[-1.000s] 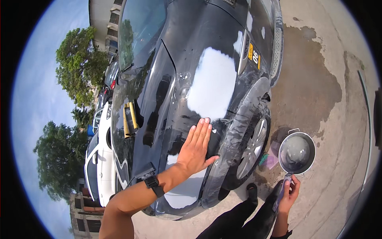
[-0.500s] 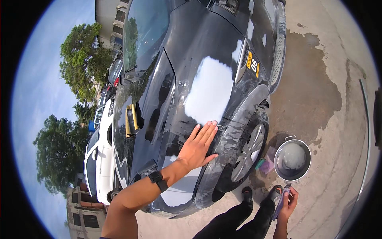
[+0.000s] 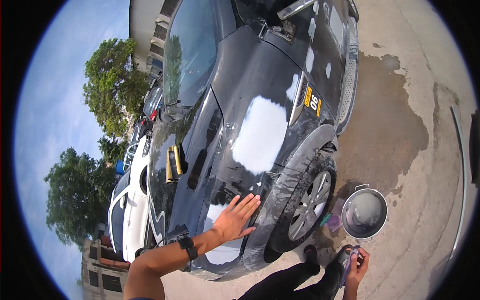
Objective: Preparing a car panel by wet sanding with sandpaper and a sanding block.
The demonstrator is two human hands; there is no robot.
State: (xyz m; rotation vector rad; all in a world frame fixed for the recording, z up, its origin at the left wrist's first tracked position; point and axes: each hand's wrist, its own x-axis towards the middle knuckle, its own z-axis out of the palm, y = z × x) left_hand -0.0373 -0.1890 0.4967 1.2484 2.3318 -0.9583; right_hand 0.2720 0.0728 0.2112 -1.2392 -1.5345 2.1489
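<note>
My left hand lies flat with its fingers spread on the dark fender of a black car. Its fingertips are a short way below a large white patch of filler or primer; another white patch shows beside and under the wrist. At the lower right, beside my leg, my right hand pinches a thin purple-grey sheet, perhaps sandpaper. Just beyond that hand a round metal pot with two handles stands on the ground, holding cloudy grey water.
The car's front wheel is between the fender and the pot. Purple and green pieces lie beside the tyre. Wet concrete spreads to the right. A folded yellow item rests on the car; a white car is parked beyond.
My left hand has slid nearer to me along the fender, away from the large white patch's edge. The right hand keeps the sheet and sits slightly lower; the view has shifted a little.
</note>
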